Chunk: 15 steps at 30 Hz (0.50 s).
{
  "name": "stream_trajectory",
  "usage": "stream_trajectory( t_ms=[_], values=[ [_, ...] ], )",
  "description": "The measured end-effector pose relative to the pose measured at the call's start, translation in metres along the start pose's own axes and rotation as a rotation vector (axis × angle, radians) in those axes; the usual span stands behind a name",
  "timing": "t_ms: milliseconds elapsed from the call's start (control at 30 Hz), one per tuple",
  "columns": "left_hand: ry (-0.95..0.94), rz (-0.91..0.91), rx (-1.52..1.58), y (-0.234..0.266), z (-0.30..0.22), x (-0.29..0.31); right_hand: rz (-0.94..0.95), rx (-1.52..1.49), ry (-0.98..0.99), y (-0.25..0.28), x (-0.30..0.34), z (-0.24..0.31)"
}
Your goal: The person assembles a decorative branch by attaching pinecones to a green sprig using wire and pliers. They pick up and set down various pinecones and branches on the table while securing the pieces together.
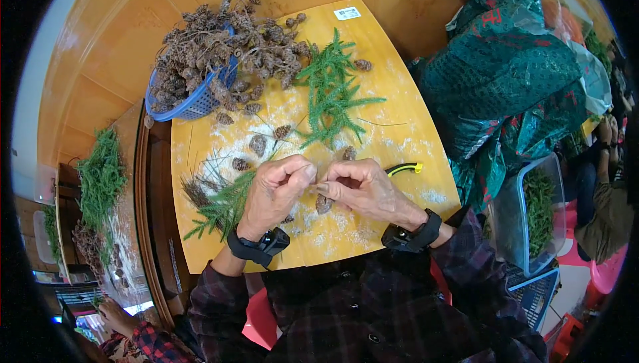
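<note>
Over the middle of the yellow table [363,230], my left hand [279,190] and my right hand [369,193] meet with thumbs and forefingers pinched. Whatever thin thing is between the fingertips is too small to make out. A brown pine cone [323,204] is just under my right fingertips; whether it hangs from them or lies on the table I cannot tell. Green artificial pine sprigs [333,93] lie beyond my hands, and another sprig [229,206] is beside my left wrist. A yellow-and-black tool handle [406,168] pokes out past my right hand.
A blue basket [200,104] heaped with pine cones [193,50] stands at the far left. Thin dark stems [194,191] and white flakes litter the tabletop. Green plastic bags [499,83] and a clear bin [558,183] flank the right side. Another person's hand [116,316] shows lower left.
</note>
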<state>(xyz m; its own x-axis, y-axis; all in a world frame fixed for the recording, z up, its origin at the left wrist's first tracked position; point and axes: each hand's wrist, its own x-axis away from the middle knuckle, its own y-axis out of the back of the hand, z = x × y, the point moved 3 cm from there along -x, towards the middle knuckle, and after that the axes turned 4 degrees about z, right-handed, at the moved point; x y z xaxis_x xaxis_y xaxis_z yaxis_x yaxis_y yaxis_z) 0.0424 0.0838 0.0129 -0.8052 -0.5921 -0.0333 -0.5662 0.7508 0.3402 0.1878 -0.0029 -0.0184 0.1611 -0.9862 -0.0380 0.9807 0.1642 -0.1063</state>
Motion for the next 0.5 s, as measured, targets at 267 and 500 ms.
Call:
stream_trajectory(
  t_ms=[267,500],
  values=[
    [-0.178,-0.323,-0.504,0.007,0.008,-0.057,-0.148,0.006,0.179,0.004,-0.004,0.0],
    [-0.108,-0.309,-0.508,0.019,0.03,-0.072,-0.192,-0.039,0.122,0.008,-0.003,0.005]
  ],
)
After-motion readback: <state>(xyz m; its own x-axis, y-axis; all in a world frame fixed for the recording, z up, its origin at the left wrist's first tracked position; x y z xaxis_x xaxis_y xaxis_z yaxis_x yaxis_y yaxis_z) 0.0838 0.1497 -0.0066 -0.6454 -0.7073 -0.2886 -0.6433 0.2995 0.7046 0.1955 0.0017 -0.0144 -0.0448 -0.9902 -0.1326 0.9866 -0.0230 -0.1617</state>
